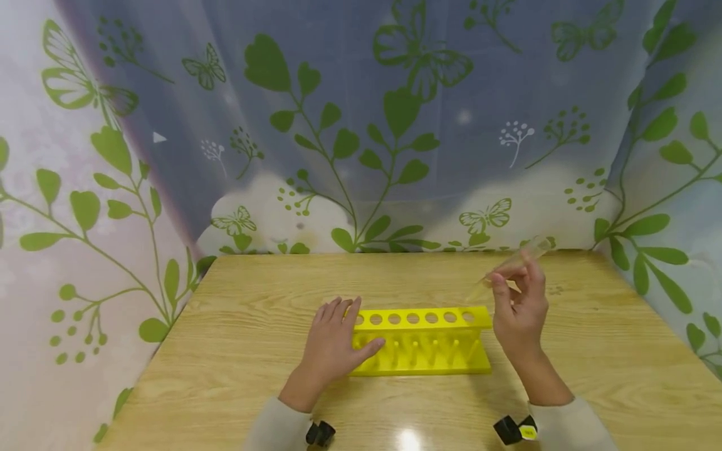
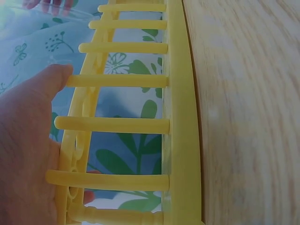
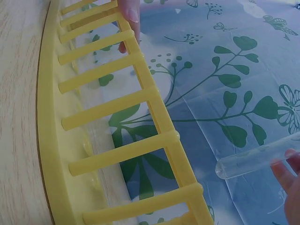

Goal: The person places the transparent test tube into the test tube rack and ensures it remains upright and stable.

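Note:
A yellow test tube rack (image 1: 423,368) stands on the table, with a row of round holes in its top bar and upright pegs on its base. My left hand (image 1: 337,341) grips the rack's left end, thumb at the front and fingers over the top bar; in the right wrist view, fingertips (image 3: 130,13) show behind that bar. To the right of the rack, my right hand (image 1: 521,313) pinches a clear test tube (image 1: 510,265) between thumb and fingers. The tube is tilted, its rounded end (image 3: 223,168) pointing down-left, above and behind the rack's right end.
The light wooden table (image 1: 242,326) extends around the rack. A printed curtain (image 1: 316,156) with leaves and butterflies hangs along the back edge and both sides. Dark wrist devices (image 1: 320,433) sit at both cuffs.

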Demonstrator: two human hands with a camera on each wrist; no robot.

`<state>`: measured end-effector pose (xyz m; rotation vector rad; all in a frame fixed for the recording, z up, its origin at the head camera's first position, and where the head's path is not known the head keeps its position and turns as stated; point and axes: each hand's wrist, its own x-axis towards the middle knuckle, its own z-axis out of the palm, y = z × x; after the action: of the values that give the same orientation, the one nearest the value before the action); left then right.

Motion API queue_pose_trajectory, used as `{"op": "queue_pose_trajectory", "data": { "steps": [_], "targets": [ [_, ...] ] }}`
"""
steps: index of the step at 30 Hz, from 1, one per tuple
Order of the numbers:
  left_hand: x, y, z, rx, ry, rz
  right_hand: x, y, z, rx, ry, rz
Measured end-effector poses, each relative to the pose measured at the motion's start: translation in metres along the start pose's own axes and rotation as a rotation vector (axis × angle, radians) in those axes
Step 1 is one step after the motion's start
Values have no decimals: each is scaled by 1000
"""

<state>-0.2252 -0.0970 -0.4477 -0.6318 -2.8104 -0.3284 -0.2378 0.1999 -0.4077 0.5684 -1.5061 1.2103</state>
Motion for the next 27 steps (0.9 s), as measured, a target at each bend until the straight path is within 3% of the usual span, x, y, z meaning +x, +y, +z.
{"op": "queue_pose_trajectory", "data": {
  "steps": [9, 16, 27],
  "targets": [
    [-1, 1, 2, -5, -18, -10, -10, -3, -3, 3, -39, 66],
    [1, 0, -1, -4, 12, 4, -5, 0, 0, 60, -21, 40],
    [1, 3, 0, -3, 13, -4, -5, 3, -3, 25, -46, 44]
  ]
}}
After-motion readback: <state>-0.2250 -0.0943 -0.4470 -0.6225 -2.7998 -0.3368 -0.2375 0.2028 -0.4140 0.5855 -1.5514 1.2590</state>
